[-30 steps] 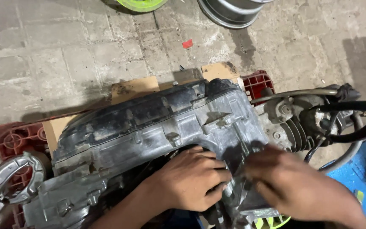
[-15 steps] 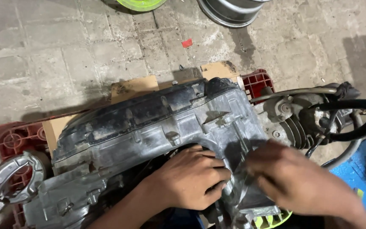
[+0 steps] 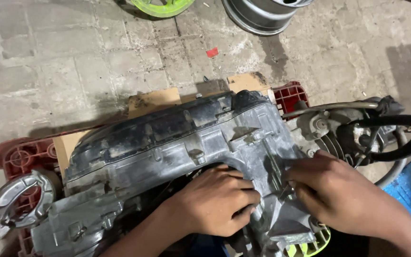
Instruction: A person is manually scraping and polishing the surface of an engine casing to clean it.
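Both hands pressed on grimy cast-metal engine casing [image 3: 177,147]: left hand [image 3: 215,202] curled over its lower edge, right hand [image 3: 329,188] pinching a small part, too hidden to identify. Beneath, one cardboard sheet [image 3: 153,101] and red plastic crate [image 3: 24,157]; beyond, two wheel rims on rough concrete.

R hand [image 3: 343,197] crept left over engine casing [image 3: 191,143] (fingertips now at rib); L unchanged.
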